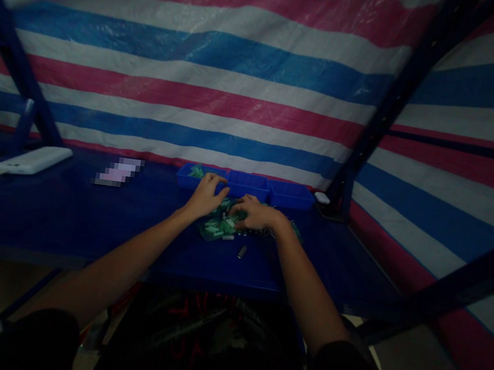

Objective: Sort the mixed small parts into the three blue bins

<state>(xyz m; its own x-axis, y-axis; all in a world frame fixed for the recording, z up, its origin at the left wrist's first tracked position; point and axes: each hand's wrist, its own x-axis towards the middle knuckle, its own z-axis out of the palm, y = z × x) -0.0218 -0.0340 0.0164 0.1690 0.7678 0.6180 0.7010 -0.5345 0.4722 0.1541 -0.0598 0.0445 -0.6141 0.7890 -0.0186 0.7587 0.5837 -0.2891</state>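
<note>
Both my arms reach forward over a dark blue shelf (65, 216). My left hand (206, 196) rests with its fingers bent down on a heap of small green and white parts (218, 227). Beside it, my right hand (256, 213) lies over the same heap, fingers curled down into the parts. What each hand grips is too small and dim to name. One small grey cylinder (242, 251) lies loose on the shelf just in front of the heap. Behind the hands stands a row of blue bins (288, 195); the left one holds a few green parts (196, 171).
A white power bank (34, 159) with a cable lies at the shelf's far left, a blurred pinkish patch (119, 171) beside it. A small white object (322, 198) sits right of the bins. Blue frame posts (389, 106) and a striped tarpaulin (198, 69) close in the back and right.
</note>
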